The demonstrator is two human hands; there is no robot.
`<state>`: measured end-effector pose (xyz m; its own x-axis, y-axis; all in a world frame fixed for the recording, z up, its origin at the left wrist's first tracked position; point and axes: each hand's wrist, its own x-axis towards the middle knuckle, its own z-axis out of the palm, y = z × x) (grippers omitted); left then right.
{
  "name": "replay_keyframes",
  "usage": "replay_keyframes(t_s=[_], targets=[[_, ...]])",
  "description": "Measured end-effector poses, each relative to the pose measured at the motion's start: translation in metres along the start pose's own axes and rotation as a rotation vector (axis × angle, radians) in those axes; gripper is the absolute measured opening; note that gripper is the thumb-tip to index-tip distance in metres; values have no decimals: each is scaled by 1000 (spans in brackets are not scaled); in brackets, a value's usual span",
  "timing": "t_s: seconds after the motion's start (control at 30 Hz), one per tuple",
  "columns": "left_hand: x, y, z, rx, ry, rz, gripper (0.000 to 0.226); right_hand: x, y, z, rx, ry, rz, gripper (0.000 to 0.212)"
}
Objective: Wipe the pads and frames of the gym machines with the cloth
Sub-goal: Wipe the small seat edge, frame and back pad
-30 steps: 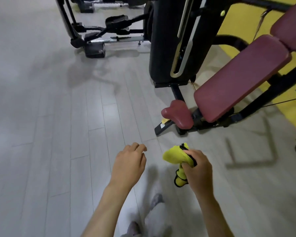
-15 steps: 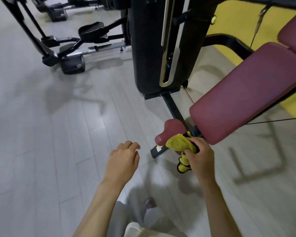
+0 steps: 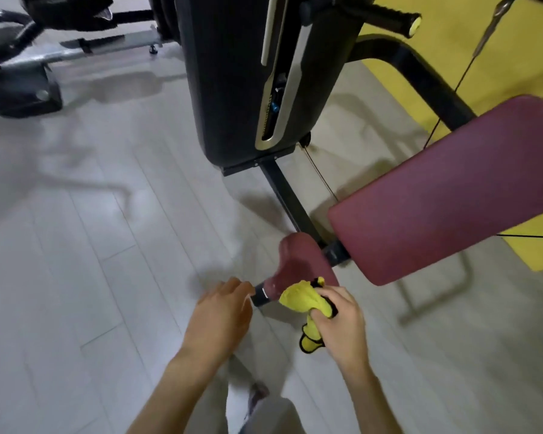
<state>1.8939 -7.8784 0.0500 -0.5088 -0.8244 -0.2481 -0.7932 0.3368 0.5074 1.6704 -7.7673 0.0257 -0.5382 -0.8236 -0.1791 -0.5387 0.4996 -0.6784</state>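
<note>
Gripping cloth (image 3: 304, 300) in fingers of right hand (image 3: 339, 324), seemingly against small pad (image 3: 298, 264). Flatten, wipe overlapping strokes; brace with loosely curled, empty left hand (image 3: 220, 314).

The cloth (image 3: 304, 300), in the right hand (image 3: 339, 324), touches the near end of the small pad (image 3: 298, 261); the left hand (image 3: 220, 311) is just left. The large pad (image 3: 445, 195) lies right of it, the weight tower (image 3: 232, 89) behind, another machine (image 3: 19, 89) far left.
</note>
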Motion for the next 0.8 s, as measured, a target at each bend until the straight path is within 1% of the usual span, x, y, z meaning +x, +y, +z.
replay_keyframes(t_s=[0.1,0.23,0.27,0.37,0.5,0.6,0.67,0.73,0.8], targets=[[46,-12,2,41,-79,32,26,29,7,18,-24,13,21,41],[94,-38,21,41,-154,24,27,57,28,45,27,63,103,51],[106,-44,30,40,-175,23,29,64,38,54,46,64,140,51],[136,-60,66,25,-234,1,32,87,72,91,94,29,253,41],[167,-76,133,13,-301,-51,30,107,124,160,168,70,341,42],[182,-89,180,10,-308,-109,27,106,158,219,73,49,278,50],[186,-95,204,32,-293,-153,27,100,179,248,-74,-10,163,57],[187,-100,222,47,-264,-197,25,99,201,263,-208,-33,31,66],[188,-104,234,57,-243,-233,23,106,218,266,-281,-37,-63,73]])
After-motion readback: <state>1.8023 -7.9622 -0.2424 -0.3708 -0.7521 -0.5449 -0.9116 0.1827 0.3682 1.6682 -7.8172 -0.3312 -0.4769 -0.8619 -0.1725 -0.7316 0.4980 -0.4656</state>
